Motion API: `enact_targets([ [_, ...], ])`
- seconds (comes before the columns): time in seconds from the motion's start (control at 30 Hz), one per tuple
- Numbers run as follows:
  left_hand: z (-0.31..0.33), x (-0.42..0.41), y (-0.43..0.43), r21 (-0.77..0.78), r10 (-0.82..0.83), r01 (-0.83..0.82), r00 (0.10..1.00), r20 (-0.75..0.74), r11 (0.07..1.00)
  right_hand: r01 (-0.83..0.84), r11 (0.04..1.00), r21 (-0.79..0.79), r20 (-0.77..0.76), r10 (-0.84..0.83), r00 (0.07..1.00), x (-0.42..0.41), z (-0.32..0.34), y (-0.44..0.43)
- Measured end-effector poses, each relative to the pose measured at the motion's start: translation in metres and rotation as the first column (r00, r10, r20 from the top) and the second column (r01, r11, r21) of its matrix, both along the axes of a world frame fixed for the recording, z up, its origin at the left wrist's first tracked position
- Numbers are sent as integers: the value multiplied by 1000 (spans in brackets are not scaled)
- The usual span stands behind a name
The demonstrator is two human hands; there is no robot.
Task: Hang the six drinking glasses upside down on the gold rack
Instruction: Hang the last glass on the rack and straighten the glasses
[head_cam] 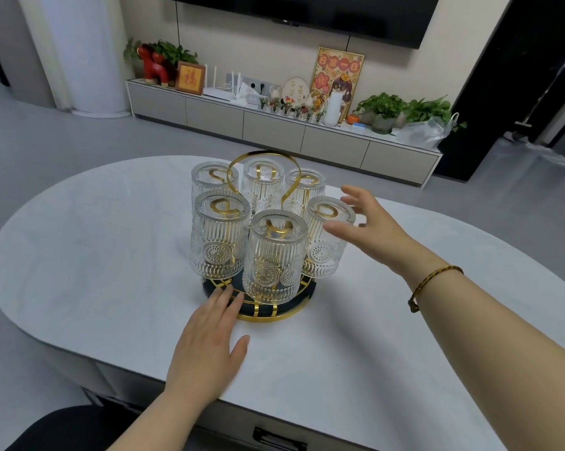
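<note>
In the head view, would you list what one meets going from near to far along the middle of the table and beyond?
Left hand → front glass → gold loop handle → far table edge → grey floor → low cabinet → wall television.

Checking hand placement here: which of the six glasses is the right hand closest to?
The front-right glass. The right hand is spread open right beside its upturned base, while the other five glasses sit farther left or behind.

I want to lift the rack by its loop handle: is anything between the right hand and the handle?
Yes. The right hand is open beside the rack's right side, and the right-front glass and the back-right glass hang between it and the loop handle. From above, nothing visible blocks the handle.
</note>
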State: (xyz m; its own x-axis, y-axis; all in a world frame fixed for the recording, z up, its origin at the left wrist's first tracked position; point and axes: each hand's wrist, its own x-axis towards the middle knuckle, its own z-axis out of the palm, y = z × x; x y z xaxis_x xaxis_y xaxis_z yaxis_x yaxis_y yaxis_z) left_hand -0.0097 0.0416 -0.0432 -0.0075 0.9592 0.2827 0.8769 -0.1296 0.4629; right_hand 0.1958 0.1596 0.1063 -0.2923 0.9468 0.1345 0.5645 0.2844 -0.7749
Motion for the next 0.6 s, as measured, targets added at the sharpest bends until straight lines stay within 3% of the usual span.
enact_targets([
  [0.17, 3, 0, -2, -2, 57, -57, 998, 37, 998, 85, 990, 113, -1, -85, 996, -3, 21, 12],
  [0.3, 4, 0, -1, -15, 66, -66, 997, 36, 998, 136, 985, 105, 120, -148, 982, -20, 39, 37],
  [0.47, 8, -2, -3, -52, 75, -75, 997, -16, 996, -1, 998, -69, 367, 27, 930, -46, 41, 68],
  [0.6, 16, 0, -2, -56, 90, -94, 993, -71, 994, -45, 991, -126, 380, 90, 920, -53, 39, 86],
])
